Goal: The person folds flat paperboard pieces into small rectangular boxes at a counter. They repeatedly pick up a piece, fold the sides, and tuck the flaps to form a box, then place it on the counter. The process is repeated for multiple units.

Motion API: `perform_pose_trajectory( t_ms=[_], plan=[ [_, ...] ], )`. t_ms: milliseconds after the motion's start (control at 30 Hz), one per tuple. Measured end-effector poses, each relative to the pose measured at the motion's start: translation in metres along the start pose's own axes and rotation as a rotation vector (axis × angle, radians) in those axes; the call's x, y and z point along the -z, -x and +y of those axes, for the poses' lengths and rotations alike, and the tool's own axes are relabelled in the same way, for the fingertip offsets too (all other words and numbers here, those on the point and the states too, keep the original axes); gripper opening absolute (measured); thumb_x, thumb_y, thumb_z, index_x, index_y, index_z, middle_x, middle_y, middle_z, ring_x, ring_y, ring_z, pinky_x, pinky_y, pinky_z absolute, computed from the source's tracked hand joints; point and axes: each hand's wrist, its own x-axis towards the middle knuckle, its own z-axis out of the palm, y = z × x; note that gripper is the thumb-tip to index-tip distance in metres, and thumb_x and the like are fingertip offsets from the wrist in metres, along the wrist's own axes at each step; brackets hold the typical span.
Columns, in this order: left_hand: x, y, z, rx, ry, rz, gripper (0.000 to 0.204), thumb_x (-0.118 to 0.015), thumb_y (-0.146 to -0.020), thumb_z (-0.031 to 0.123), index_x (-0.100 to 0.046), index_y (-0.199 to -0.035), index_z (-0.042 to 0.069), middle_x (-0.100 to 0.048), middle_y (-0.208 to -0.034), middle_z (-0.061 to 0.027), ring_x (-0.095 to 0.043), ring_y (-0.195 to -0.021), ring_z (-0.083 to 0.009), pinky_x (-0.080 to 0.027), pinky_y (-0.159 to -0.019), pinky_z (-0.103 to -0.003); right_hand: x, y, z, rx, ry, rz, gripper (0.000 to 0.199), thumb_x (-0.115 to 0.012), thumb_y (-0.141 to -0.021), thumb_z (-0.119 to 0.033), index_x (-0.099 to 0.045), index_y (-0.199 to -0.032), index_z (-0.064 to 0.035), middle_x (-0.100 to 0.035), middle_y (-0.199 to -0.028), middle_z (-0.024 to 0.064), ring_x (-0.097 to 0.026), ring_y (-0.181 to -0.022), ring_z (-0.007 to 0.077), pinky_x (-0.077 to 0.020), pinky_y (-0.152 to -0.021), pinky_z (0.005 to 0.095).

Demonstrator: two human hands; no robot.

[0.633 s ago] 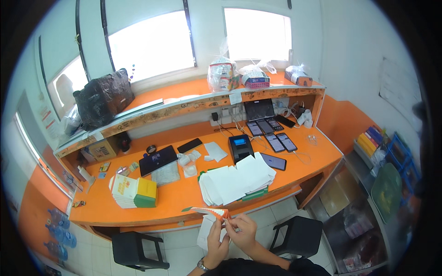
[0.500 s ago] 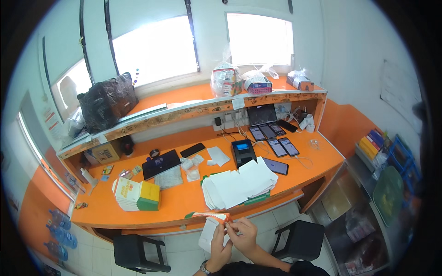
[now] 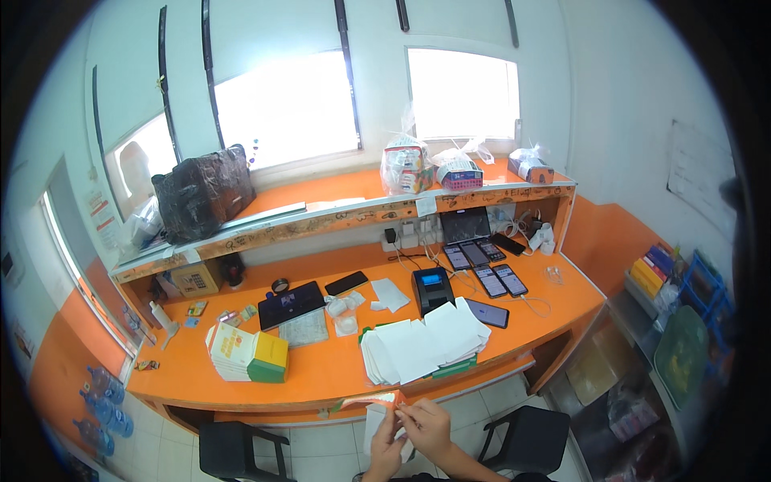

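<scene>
The left hand [image 3: 387,451] and right hand [image 3: 430,427] pinched the carton [image 3: 374,398] at its right end; its long axis ran crosswise, free end pointing left.

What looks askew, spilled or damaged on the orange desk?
Mainly the pile of white sheets near the front edge: uneven, corners jutting at different angles, so it looks untidy. Crumpled white wrapping beside the dark tablet looks like loose litter. No spill or obvious damage visible.
</scene>
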Motion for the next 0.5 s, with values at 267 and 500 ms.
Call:
perform_pose_trajectory(
  t_ms=[267, 500],
  plan=[
    [0.029, -0.009, -0.003, 0.004, 0.114, 0.371, 0.027, -0.048, -0.097, 0.012, -0.058, -0.113, -0.006, -0.062, -0.106, -0.0088, -0.059, -0.092, -0.0117, -0.047, -0.083, -0.025, -0.017, 0.010, -0.011, 0.169, 0.060, -0.305, 0.034, -0.062, -0.077, -0.006, -0.064, -0.111, -0.0076, -0.060, -0.096, 0.0065, -0.056, -0.085, 0.0265, -0.0450, -0.075, 0.0392],
    [0.034, -0.009, -0.008, -0.032, -0.027, 0.349, 0.030, -0.045, -0.099, 0.027, -0.062, -0.099, 0.003, -0.061, -0.072, -0.0049, -0.058, -0.068, -0.0138, -0.044, -0.061, -0.024, -0.005, 0.008, 0.013, 0.155, -0.041, -0.213, 0.042, -0.063, -0.079, -0.008, -0.056, -0.121, -0.0062, -0.057, -0.108, 0.0134, -0.055, -0.096, 0.0263, -0.0434, -0.082, 0.0379]
  ],
)
